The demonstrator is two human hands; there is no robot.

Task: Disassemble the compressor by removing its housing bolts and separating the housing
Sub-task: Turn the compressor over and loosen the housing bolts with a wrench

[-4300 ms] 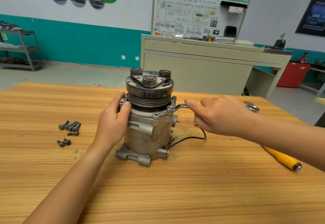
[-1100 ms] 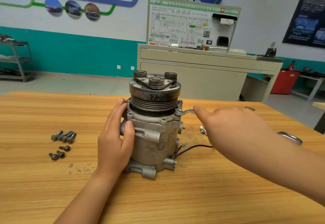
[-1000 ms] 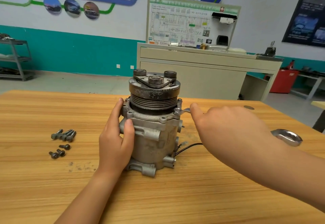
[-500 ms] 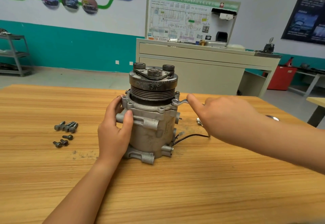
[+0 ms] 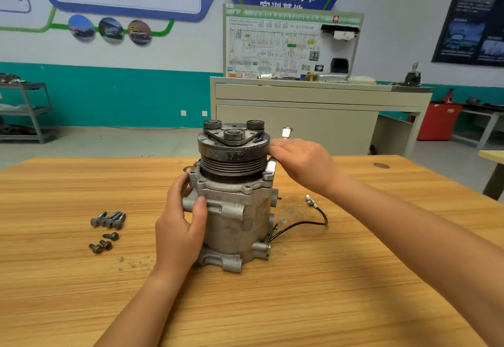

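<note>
Grey cast-metal compressor [image 5: 234, 210], upright on wooden counter [image 5: 327, 292]; left hand [image 5: 180, 226], fingers curled round its left flank. Right hand [image 5: 302, 164], fingers pinching silver steel wrench [image 5: 271, 166] at its right flange bolt [image 5: 267, 175]. Best seated squarely before turning.

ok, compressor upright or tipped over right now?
Upright: the compressor stands on its mounting feet on the table, pulley end up, left hand bracing its side.

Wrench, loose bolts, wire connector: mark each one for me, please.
wrench [image 5: 271, 166]: head view, its lower end, below the fingers.
loose bolts [image 5: 112, 217]: head view, middle of the row of long bolts.
wire connector [image 5: 311, 201]: head view, metal tip of the black wire.
</note>
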